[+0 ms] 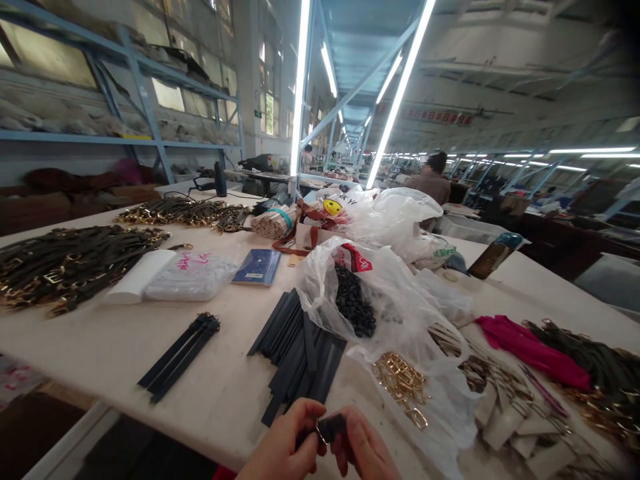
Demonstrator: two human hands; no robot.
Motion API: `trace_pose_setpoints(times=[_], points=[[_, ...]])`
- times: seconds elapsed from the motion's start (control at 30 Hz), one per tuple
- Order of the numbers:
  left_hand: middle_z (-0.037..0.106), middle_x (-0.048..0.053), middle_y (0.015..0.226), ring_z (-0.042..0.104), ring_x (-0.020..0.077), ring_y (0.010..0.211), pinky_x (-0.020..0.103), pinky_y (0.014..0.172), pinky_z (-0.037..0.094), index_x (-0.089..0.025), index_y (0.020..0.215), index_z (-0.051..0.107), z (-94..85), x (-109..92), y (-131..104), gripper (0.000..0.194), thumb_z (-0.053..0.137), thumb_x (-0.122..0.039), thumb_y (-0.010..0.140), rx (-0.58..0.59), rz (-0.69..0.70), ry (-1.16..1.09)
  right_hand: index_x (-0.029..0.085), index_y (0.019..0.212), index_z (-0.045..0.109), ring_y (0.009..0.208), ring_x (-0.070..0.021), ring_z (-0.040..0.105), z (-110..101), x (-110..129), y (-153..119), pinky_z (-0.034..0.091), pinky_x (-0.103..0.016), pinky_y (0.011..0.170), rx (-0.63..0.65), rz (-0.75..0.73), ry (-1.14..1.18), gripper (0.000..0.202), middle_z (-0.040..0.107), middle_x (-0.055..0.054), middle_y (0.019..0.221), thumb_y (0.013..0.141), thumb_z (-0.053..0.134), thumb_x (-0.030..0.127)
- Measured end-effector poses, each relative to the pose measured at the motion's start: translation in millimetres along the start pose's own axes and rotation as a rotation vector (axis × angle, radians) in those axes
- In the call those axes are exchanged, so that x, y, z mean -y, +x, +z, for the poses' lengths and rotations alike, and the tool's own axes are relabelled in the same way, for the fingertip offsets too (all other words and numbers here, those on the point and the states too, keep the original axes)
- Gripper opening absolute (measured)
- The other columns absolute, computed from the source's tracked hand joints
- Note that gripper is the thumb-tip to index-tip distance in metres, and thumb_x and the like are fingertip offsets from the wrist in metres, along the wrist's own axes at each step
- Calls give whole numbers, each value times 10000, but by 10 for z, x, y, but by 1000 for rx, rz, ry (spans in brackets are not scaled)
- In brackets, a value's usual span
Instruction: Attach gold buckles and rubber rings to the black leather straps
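At the front edge of the table, my left hand (pixel 287 441) pinches a short piece of dark strap with a gold buckle (pixel 321 433) on it. My right hand (pixel 367 445) grips the other part of the same dark strap (pixel 334 425), its fingers closed around it. The strap's lower part is hidden by my fingers. Just beyond my hands lies a stack of flat dark strips (pixel 300 350). To the right, loose gold buckles (pixel 400 379) rest on clear plastic, and a plastic bag (pixel 320 287) holds small black loops (pixel 354 303). Several buckled dark straps (pixel 183 353) lie left.
Piles of dark straps with gold buckles (pixel 75 260) cover the left side, near a white roll (pixel 143 275) and a blue booklet (pixel 257 267). On the right are pale straps (pixel 515 400), pink cloth (pixel 533 350) and a bottle (pixel 495 257). A person (pixel 433 177) sits beyond the table.
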State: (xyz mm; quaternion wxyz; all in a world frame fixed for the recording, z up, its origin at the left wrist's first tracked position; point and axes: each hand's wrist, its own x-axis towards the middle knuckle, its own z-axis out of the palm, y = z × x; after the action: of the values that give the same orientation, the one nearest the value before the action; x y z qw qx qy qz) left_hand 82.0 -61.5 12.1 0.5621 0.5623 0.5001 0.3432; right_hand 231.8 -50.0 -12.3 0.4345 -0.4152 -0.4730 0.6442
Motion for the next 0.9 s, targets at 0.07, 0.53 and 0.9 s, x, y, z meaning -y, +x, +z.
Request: trace_pose_setpoints(times=[0.07,0.53,0.9], points=[[560,-15,683,506,102,576,211,563,387,-145,988,465,-4,-27,-16,252,455,-217,747,5,0,33,165,680,558,422,-63,413,-36,-43,4,278,-198,418,28,65,53,520,516,20,537,722,447,671],[612,25,727,554,187,702,253,622,361,-164,872,560,-45,-271,-126,234,519,-317,699,-20,-162,556,198,623,454,379,-47,359,-46,-369,-80,237,-182,406,148,300,342,503,451,87,443,494,715,609],[627,26,762,549,153,700,215,605,398,-128,832,577,7,-227,-136,201,515,-251,686,30,-88,186,201,590,433,479,-95,405,-26,-110,-99,334,-235,491,-209,-51,-94,405,484,40,540,657,612,558]])
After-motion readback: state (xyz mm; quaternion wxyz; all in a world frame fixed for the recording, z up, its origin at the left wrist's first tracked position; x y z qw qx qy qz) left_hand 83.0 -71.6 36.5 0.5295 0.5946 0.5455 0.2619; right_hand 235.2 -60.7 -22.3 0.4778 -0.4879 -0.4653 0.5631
